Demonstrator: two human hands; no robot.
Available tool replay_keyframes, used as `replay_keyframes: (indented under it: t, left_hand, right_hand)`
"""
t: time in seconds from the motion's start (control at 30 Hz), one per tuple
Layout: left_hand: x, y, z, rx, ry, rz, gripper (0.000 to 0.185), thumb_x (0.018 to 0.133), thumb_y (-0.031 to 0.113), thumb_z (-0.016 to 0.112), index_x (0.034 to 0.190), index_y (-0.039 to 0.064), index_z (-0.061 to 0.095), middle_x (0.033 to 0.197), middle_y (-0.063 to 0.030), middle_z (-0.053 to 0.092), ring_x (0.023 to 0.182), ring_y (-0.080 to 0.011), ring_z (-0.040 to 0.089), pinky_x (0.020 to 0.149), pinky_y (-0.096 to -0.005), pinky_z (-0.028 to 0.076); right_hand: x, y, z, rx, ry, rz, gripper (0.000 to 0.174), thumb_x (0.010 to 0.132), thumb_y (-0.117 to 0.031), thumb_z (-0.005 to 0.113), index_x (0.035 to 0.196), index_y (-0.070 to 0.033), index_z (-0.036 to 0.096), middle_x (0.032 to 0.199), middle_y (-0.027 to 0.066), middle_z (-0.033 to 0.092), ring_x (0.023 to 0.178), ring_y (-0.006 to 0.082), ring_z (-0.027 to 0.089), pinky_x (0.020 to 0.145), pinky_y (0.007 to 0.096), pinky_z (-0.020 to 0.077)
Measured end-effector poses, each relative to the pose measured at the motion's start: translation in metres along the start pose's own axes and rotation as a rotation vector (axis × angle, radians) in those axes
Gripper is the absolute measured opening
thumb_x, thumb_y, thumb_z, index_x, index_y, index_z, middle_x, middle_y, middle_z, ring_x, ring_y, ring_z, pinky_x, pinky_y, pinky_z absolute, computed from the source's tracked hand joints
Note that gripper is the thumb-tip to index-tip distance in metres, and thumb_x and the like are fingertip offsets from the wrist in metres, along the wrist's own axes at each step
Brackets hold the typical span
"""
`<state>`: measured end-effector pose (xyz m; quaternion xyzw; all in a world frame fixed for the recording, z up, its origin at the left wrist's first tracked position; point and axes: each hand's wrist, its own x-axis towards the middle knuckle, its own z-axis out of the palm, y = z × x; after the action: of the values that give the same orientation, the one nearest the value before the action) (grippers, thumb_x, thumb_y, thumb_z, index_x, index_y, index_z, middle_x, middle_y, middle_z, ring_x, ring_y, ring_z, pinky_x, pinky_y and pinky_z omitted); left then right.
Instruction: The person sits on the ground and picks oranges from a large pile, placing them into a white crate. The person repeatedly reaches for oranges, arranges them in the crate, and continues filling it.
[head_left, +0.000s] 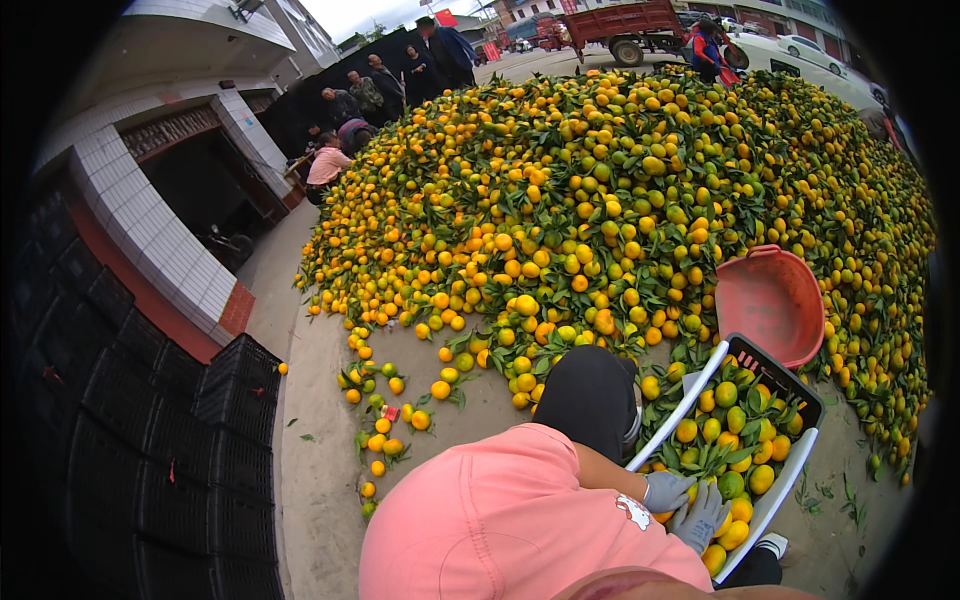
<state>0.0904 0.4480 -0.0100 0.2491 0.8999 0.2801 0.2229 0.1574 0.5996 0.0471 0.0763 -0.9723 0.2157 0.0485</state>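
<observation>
Both my hands wear grey gloves and reach into a black plastic crate (811, 401) with pale liner sheets folded over its long sides. Green and orange citrus fruit (725, 394) with leaves fills it. My left hand (666, 491) rests at the near left part of the crate, its fingertips among the fruit. Close beside it, my right hand (702, 517) lies over the fruit, fingers pointing up the picture. Whether either hand grips a fruit is hidden. A red plastic basin (769, 304) stands at the crate's far end, against the fruit pile.
A huge heap of leafy citrus fruit (525, 187) spreads ahead. Loose fruit (420, 420) lies on the concrete at left. Stacked black crates (180, 450) line the left side. A person in pink (327, 165) crouches at the heap's far left; several people stand beyond.
</observation>
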Motion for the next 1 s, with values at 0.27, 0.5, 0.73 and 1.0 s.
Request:
replay_keyframes:
  t: [0.27,0.5,0.73,1.0]
  left_hand:
    - [-0.004,-0.007,0.013,0.078,0.078,0.114,0.059,0.098,0.033,0.053,0.141,-0.007,0.042,0.106,-0.0264,0.069,0.089,-0.0445,0.068,0.08,-0.0532,0.053]
    - [-0.011,0.003,-0.009,0.015,-0.007,0.129,0.069,0.097,0.038,0.055,0.145,-0.007,0.037,0.109,-0.0287,0.068,0.093,-0.0454,0.068,0.084,-0.051,0.054]
    - [-0.035,0.005,-0.06,0.146,-0.341,0.034,0.084,0.084,0.062,0.067,0.144,0.007,0.047,0.131,-0.0205,0.058,0.123,-0.0372,0.057,0.096,-0.0494,0.048]
    - [-0.032,-0.003,-0.051,0.182,-0.305,0.104,0.078,0.08,0.063,0.074,0.131,0.008,0.055,0.126,-0.0171,0.06,0.119,-0.0344,0.06,0.094,-0.0484,0.048]
  right_hand:
    - [-0.009,0.025,0.038,-0.041,0.065,-0.018,0.059,0.09,-0.025,0.059,0.144,-0.004,0.048,0.151,0.0217,0.044,0.142,0.0385,0.038,0.122,0.0604,0.015]
    - [-0.009,0.023,0.03,-0.063,0.022,-0.017,0.063,0.089,-0.022,0.062,0.147,-0.004,0.046,0.152,0.0215,0.042,0.143,0.0393,0.037,0.122,0.0602,0.0151]
    - [-0.009,0.025,0.038,-0.073,-0.022,-0.009,0.07,0.086,-0.02,0.067,0.15,-0.005,0.042,0.154,0.0206,0.039,0.144,0.0382,0.035,0.123,0.059,0.0153]
    - [-0.01,0.027,0.038,-0.08,-0.028,-0.02,0.071,0.083,-0.02,0.068,0.149,-0.006,0.044,0.153,0.0199,0.041,0.143,0.0373,0.037,0.122,0.0587,0.0177]
